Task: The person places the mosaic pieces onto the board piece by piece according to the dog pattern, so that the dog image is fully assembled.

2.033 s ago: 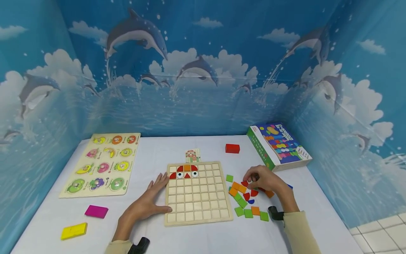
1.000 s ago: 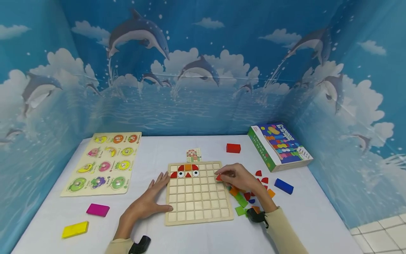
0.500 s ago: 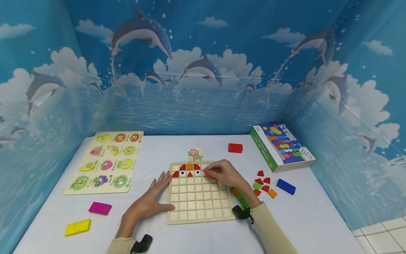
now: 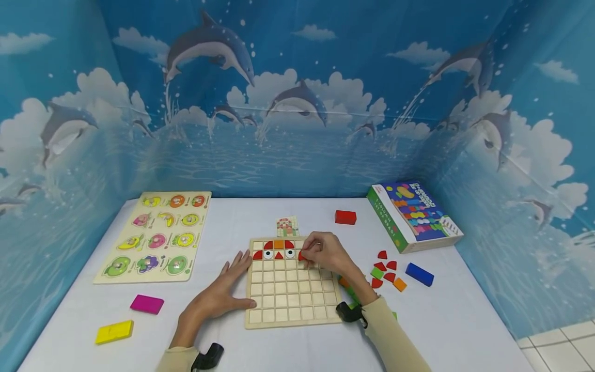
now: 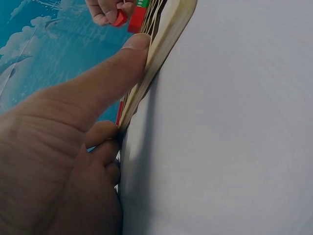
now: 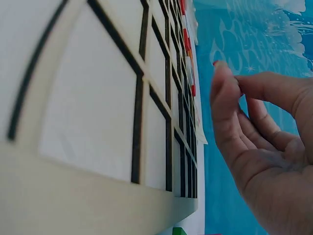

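Observation:
A square wooden grid board (image 4: 288,289) lies in the middle of the table. In its upper rows sit red pieces, an orange square (image 4: 278,244) and two white eye tiles (image 4: 268,254). My left hand (image 4: 214,297) rests against the board's left side, fingers spread and thumb on the rim, as the left wrist view also shows. My right hand (image 4: 327,253) is over the upper right of the board. Between thumb and fingertips it pinches a red quarter-circle tile (image 4: 301,256), just right of the second eye tile. The right wrist view shows this tile mostly hidden by the fingers.
Loose red, green and orange tiles (image 4: 389,277) lie right of the board, some behind my right forearm. A picture card (image 4: 286,226) touches the board's back edge. Around stand a red block (image 4: 345,217), blue block (image 4: 419,274), game box (image 4: 413,217), fruit puzzle (image 4: 153,237), magenta block (image 4: 146,304) and yellow block (image 4: 114,332).
My right hand has gone from the loose tiles leftward over the board, bringing a red quarter-circle tile to the second row. My left hand stays at the board's left side.

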`<state>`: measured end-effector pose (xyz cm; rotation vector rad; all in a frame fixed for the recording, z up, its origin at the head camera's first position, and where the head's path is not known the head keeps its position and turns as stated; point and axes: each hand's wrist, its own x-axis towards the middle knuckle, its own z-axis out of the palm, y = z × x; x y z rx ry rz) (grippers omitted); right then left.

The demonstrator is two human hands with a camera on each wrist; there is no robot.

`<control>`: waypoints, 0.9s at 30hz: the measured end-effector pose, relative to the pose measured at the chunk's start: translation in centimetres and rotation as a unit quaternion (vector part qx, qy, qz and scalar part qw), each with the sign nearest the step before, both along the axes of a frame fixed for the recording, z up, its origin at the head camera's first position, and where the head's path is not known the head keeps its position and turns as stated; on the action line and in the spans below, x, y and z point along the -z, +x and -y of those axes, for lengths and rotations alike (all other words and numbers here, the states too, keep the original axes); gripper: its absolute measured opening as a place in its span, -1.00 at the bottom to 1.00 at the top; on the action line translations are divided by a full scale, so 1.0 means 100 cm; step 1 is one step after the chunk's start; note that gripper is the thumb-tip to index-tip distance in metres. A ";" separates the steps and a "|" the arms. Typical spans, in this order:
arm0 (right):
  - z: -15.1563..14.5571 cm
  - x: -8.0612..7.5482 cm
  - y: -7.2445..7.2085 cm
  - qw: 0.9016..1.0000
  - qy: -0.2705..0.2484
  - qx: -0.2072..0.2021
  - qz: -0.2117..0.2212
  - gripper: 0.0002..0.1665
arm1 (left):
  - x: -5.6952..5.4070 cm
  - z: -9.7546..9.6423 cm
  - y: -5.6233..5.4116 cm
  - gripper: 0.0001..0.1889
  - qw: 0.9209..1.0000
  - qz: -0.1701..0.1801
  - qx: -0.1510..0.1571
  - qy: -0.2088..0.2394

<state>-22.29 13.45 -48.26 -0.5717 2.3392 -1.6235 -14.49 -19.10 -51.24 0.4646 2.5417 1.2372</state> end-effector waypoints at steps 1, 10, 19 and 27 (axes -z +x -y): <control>0.000 -0.001 0.000 1.000 0.005 0.009 -0.009 -0.89 | 0.000 0.000 0.000 0.23 1.000 0.000 0.000 0.000; 0.002 -0.003 -0.005 0.993 0.069 0.086 -0.050 -0.91 | 0.000 -0.001 -0.001 0.24 1.000 0.000 -0.002 -0.005; -0.001 -0.004 -0.004 0.996 0.062 0.066 -0.019 -0.90 | 0.001 -0.001 -0.001 0.24 1.000 -0.001 0.003 -0.008; -0.005 -0.002 -0.007 0.999 -0.006 0.027 0.034 -0.91 | 0.000 -0.001 0.000 0.24 1.000 -0.001 0.003 -0.006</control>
